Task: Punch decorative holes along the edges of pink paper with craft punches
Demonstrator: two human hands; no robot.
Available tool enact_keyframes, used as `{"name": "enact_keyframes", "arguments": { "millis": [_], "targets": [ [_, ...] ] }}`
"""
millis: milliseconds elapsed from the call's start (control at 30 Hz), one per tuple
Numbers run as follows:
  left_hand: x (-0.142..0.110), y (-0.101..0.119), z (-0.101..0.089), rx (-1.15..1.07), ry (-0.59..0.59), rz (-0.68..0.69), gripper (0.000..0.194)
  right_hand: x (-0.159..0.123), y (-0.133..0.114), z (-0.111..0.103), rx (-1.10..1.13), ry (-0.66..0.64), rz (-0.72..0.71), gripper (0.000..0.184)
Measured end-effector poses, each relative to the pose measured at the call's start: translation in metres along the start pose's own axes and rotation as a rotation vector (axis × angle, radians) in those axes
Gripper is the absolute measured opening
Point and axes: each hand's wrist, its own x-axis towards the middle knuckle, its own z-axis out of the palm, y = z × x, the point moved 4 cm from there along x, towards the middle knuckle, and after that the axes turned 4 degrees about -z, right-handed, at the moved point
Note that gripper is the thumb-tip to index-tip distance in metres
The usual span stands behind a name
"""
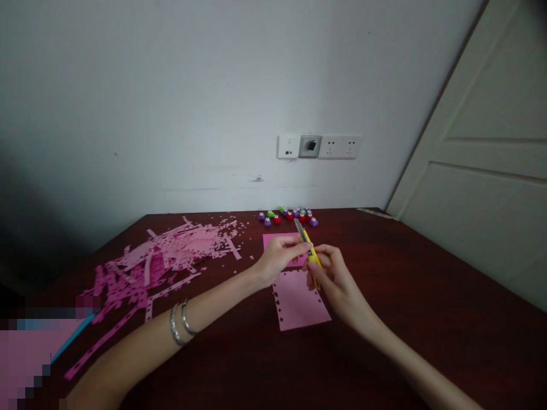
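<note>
A yellow utility knife (315, 263) with its blade out is held up over the table, the blade tilted toward the back left. My right hand (335, 279) is closed around its handle, thumb near the slider. My left hand (280, 259) pinches the knife near the front of the handle. Below the hands lies a light pink sheet of paper (301, 307) with small holes punched along its edges. Behind it is a brighter pink sheet (270, 238), partly covered by my left hand.
Pink paper strips and scraps (171, 256) are heaped at the left. Several small red, green and purple craft punches (289, 216) stand by the wall. A thin flat strip (376, 213) lies at the back right edge. Sockets (339, 147) are on the wall.
</note>
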Motion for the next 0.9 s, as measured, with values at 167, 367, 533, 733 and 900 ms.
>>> {"name": "enact_keyframes", "arguments": {
  "millis": [167,367,533,733,900],
  "targets": [
    [0.008,0.014,-0.065,0.250,0.045,-0.089,0.033,0.002,0.001,-0.009,-0.248,-0.118,0.073,0.045],
    [-0.004,0.024,-0.223,0.813,0.111,-0.381,0.029,-0.007,0.029,-0.042,-0.516,-0.301,0.163,0.031],
    [-0.029,0.005,-0.304,1.004,0.149,-0.633,0.034,-0.012,0.054,-0.054,-0.648,-0.346,0.166,0.025],
    [-0.041,-0.015,-0.320,1.124,0.124,-0.855,0.039,0.002,0.058,-0.042,-0.725,-0.411,0.136,0.028],
    [-0.039,-0.023,-0.321,1.203,0.066,-0.979,0.035,0.014,0.060,-0.030,-0.730,-0.499,0.095,0.033]
  ]
}}
